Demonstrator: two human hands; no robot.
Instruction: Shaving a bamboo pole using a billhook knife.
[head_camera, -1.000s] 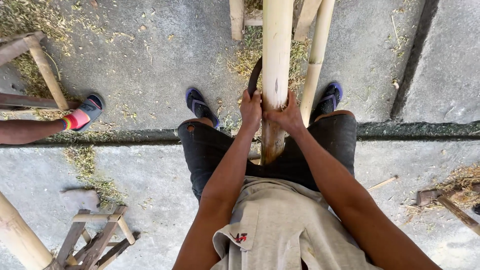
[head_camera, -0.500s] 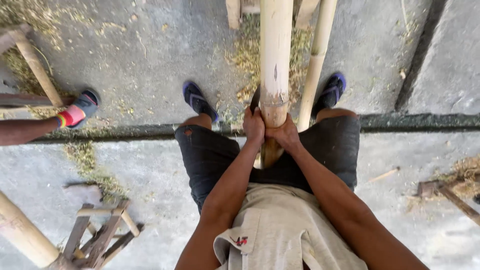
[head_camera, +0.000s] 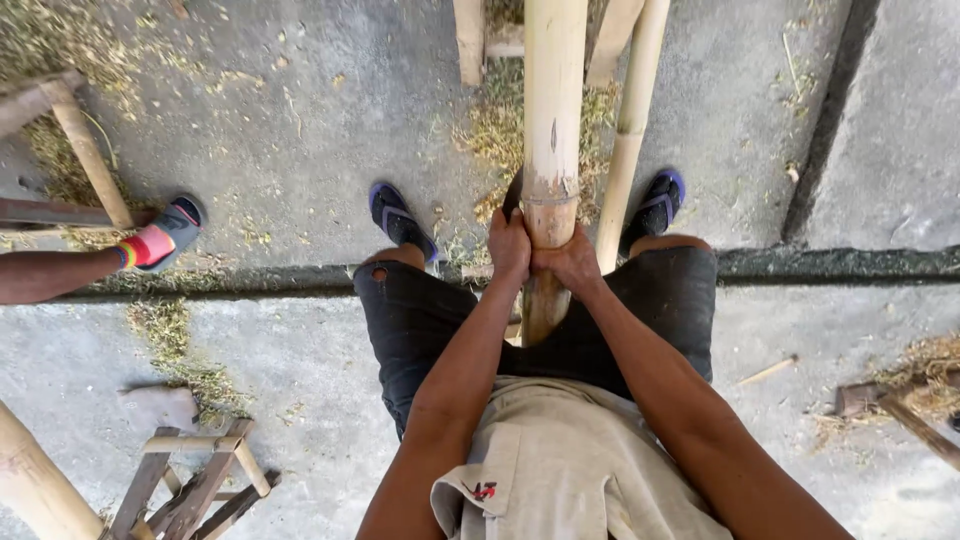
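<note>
Both hands, left and right, are clamped side by side on the thick bamboo pole between the knees, just below a node, the pole whole and unsplit, shavings littering the floor beneath.

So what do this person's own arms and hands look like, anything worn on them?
Both arms are bare from the hands up to the picture's lower edge: no sleeves in view, no gloves, and no watch, ring or band that I can make out. The left hand and right hand are bare and uncovered, the forearms lean.
</note>
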